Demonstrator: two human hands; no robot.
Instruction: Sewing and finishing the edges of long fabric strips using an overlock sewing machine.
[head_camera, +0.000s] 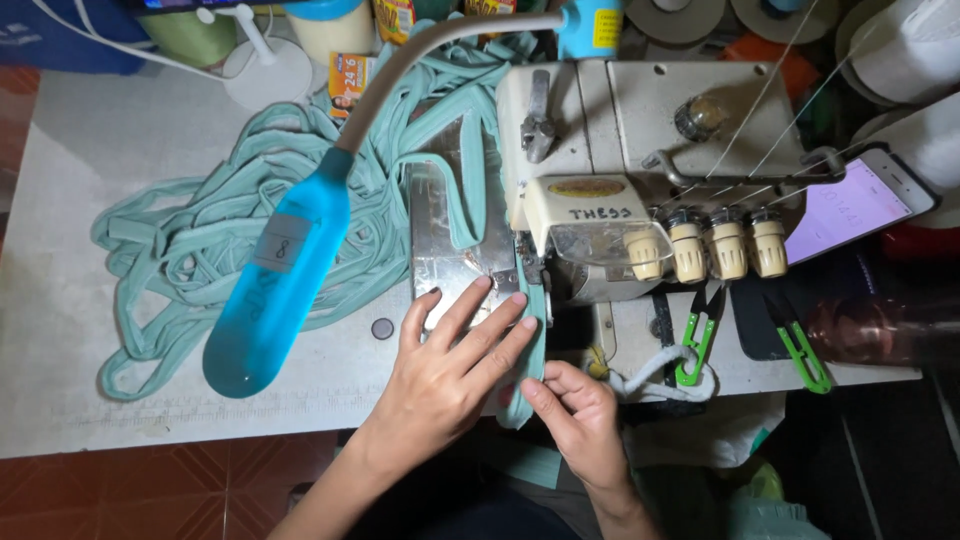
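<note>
Though cluttered — worn grey table (80, 330), red floor (150, 490).

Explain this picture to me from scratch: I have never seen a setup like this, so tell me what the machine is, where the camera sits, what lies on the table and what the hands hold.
The one camera sits on the person's head and looks down. The cream machine is an overlock sewing machine with three thread-tension knobs. The left hand lies flat, pressing a teal fabric strip toward the needle area; the right hand pinches the strip's lower end. A pile of sewn teal strip lies on the white table. A blue gooseneck lamp hangs over it. Two green thread snips and a phone lie to the right.
</note>
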